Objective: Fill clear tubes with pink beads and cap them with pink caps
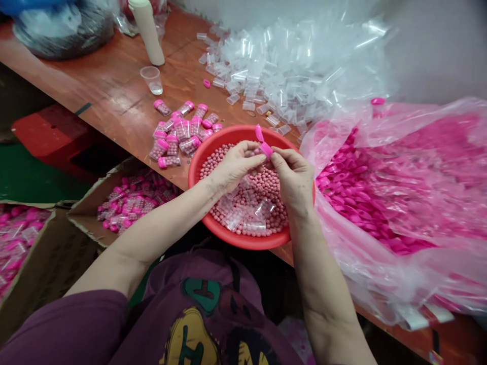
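Pink-capped bottle (pixel 266 149), small, its flip lid raised, is held just above the far part of a round red basin (pixel 243 244). The person's left hand (pixel 240 165) is clamped on the bottle, its fingers hiding most of the body; the right hand (pixel 294 175) pinches the pink cap between thumb and fingertips. Below the hands, the basin holds pink beads (pixel 269 178), with several clear tubes (pixel 254 223) lying on them at its near side. Just beside the basin, to its left, filled bottles (pixel 183 129) with pink caps lie in a loose cluster on the brown table (pixel 110 104). Beyond the basin spreads a large heap of empty clear tubes (pixel 274 66). To the basin's right, a pink plastic bag (pixel 338 248) lies open on many bright pink caps (pixel 352 200). Farther off, beyond the basin to the left, stand a clear cup (pixel 151 77) and a cream flask (pixel 148 35). Lower than the basin, to its left, a cardboard box (pixel 89 195) holds more capped bottles (pixel 135 203).
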Demonstrator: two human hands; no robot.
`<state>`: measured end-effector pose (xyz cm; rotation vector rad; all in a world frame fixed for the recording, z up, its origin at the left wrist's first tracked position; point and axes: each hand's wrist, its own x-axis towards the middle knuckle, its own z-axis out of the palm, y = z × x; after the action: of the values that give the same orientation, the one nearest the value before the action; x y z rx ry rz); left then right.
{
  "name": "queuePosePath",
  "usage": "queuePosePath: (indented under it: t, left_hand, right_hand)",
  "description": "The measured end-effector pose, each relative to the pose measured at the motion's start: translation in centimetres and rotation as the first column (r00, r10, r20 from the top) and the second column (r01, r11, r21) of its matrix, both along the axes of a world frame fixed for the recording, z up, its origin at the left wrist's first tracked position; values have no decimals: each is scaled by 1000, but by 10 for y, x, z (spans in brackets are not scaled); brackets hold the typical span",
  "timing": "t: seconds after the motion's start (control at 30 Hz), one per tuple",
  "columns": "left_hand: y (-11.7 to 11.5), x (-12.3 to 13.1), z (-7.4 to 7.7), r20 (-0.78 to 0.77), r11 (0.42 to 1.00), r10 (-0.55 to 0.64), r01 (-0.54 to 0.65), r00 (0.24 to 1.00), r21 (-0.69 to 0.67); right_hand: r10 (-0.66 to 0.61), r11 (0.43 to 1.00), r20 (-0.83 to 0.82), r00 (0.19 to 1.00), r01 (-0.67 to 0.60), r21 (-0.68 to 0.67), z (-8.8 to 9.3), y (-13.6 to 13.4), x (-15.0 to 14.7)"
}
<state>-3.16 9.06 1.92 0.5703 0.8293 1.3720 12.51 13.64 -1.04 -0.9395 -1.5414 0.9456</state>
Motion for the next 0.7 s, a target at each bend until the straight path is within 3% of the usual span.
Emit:
queuePosePath:
  t: [0.07, 0.13, 0.3, 0.4, 0.47, 0.57, 0.63, 0.7]
  left_hand:
    - [-1, 2, 1, -60, 1000, 22, -22, 998, 1]
    - [-1, 3, 1, -80, 999, 38, -39, 996, -10]
    - [2, 0, -3, -34, 997, 49, -51, 998, -50]
    - [4, -5, -3, 51, 995, 54, -50, 997, -81]
    - [3, -7, 0, 89, 996, 25, -16, 996, -93]
    - [-1, -9, 6, 69, 992, -87, 93, 994, -86]
    - [-4, -10, 8, 36, 979, -188, 190, 981, -76]
    - [-6, -9, 9, 16, 957, -278, 278, 960, -81]
  right_hand:
    - [10, 998, -15, 1000, -11, -63, -3, 1, 1]
    - [-9, 1000, 25, 1000, 10, -28, -5, 0, 0]
    - [-49, 957, 188, 981, -7, 289, 2, -5, -4]
    - [-28, 926, 267, 963, -76, 369, 8, -7, -3]
    - [-8, 951, 258, 966, -73, 301, 9, -7, -2]
    - [28, 997, 88, 996, -34, 69, 5, 0, 0]
    - [71, 995, 6, 997, -71, -65, 1, 10, 3]
    - [133, 985, 36, 991, -128, -114, -4, 19, 6]
